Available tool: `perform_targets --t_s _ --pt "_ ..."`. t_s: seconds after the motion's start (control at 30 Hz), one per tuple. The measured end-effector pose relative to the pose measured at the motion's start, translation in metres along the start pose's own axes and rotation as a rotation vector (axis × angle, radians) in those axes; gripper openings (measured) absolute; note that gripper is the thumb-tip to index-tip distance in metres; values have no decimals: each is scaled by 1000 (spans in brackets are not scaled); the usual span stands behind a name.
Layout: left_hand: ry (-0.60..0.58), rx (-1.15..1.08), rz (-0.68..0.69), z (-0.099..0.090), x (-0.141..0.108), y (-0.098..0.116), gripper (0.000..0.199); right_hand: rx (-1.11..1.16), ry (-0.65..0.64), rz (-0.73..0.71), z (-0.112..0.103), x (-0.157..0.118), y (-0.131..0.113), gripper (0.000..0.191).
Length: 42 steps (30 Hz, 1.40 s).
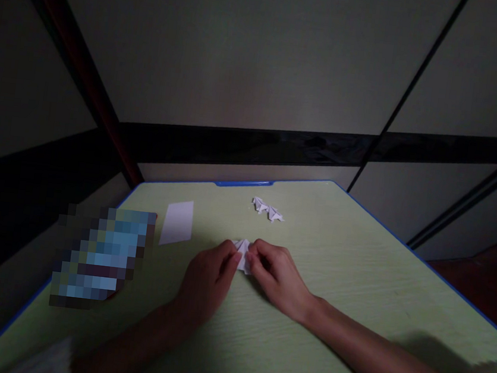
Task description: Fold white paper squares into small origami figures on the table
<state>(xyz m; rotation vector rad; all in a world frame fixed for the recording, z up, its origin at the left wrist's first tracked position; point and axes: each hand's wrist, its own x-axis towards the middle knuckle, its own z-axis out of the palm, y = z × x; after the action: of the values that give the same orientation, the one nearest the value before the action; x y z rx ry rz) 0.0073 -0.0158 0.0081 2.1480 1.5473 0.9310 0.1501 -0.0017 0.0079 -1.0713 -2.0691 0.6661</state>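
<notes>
Between my two hands, just above or on the table, is a small piece of folded white paper (pixel 243 256) with creased, pointed flaps. My left hand (pixel 212 272) pinches its left side between thumb and fingers. On the opposite side my right hand (pixel 275 273) grips it the same way, thumb toward me. Fingers cover both edges of the paper. Farther back lie two small folded paper figures (pixel 275 213), side by side and nearly touching.
A flat white paper sheet (pixel 177 222) lies left of my hands. Beyond it, at the left edge, is a pixelated bluish object (pixel 110 254). The pale green table (pixel 355 270) has a blue rim and a blue handle (pixel 245 183) at its far side, against panelled cabinet doors (pixel 245 60).
</notes>
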Motion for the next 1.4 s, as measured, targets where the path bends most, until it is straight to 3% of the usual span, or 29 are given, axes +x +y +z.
perform_targets --t_s 0.4,0.53,0.7,1.4 --pt "46 82 131 4 -2 -4 22 -67 -7 -48 -2 -1 -4 20" --pt "58 11 99 2 -1 -3 22 -44 29 -37 -1 0 -2 19" --pt "106 -81 23 0 0 -1 21 -42 -15 -47 0 1 -2 23" --pt "-50 -7 89 -2 -3 1 22 61 -137 -64 -4 -1 -1 22"
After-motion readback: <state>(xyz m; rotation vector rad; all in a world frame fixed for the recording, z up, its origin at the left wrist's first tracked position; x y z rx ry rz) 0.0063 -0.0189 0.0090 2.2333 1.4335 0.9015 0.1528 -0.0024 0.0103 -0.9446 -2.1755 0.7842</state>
